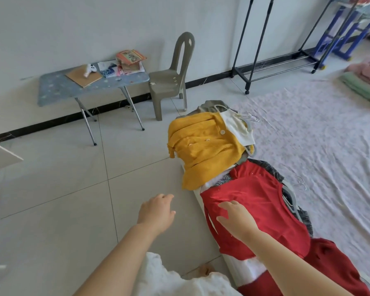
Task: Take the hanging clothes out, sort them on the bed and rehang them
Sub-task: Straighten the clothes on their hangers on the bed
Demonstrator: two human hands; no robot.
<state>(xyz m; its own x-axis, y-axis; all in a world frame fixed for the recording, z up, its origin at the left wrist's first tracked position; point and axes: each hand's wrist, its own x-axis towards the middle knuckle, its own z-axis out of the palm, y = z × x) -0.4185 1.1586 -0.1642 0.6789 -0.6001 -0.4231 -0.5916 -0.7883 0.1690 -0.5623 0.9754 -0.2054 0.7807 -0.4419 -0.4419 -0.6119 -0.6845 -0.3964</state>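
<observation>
Two tops lie on the bed [318,146] edge: the red top [265,199] under my right hand [237,221], whose relaxed fingers rest on it, the yellow top [205,150] just beyond, while my left hand [156,212] hovers slack and empty alongside.

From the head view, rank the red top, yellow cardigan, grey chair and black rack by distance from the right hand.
1. red top, under the right hand
2. yellow cardigan, next pile beyond
3. grey chair, by the wall
4. black rack, far back right
</observation>
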